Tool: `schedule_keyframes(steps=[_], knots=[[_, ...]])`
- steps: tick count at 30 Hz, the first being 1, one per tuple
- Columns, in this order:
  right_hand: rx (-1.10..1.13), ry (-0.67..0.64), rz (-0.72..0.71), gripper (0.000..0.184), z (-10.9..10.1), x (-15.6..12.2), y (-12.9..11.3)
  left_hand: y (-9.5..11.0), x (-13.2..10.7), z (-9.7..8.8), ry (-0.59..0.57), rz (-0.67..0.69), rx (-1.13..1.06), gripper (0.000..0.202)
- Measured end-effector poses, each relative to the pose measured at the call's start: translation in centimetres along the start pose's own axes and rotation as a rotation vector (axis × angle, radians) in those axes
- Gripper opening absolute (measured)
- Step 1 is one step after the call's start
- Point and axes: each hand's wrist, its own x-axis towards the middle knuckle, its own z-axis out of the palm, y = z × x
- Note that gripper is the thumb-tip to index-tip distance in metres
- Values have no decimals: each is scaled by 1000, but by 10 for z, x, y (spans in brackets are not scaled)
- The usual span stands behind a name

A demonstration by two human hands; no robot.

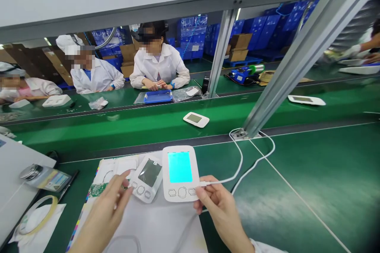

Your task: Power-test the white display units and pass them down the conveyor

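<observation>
My right hand (218, 205) pinches the lower right corner of a white device (180, 174) whose screen glows cyan, at the spot where a white cable (237, 168) plugs into its side. My left hand (111, 201) reaches with curled fingers to a second white device (147, 178) with a dark screen, its fingertips touching the lower left edge. Both devices rest on a white sheet (154, 225) on the green bench.
A green conveyor belt (118, 130) carries another white device (196, 119) and one at the far right (306, 100). A slanted metal post (297, 59) meets the bench. A tape roll (37, 213) lies at left. Several people in white coats sit opposite.
</observation>
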Motion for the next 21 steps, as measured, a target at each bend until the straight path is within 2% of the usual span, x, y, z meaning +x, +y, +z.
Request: schedule_keyframes(steps=[1,4,6,8,10,14,21], knots=[[-3,-2,5,39,0,0,0,10,1,9,-44,28,-41,54],[5,-3,-4,40,0,0,3,40,-1,48,-379,77,-279,82],[17,-9,-15,39,-1,1,6,51,-3,71,-482,102,-420,80],[21,-24,-19,37,-1,3,9,54,-4,84,-469,94,-501,72],[17,-42,-16,35,-1,3,11,52,-4,88,-448,67,-523,74],[-1,-53,25,36,-3,2,15,47,-2,84,-446,50,-521,82],[-49,-43,51,37,-5,-1,18,50,-3,81,-456,31,-466,88]])
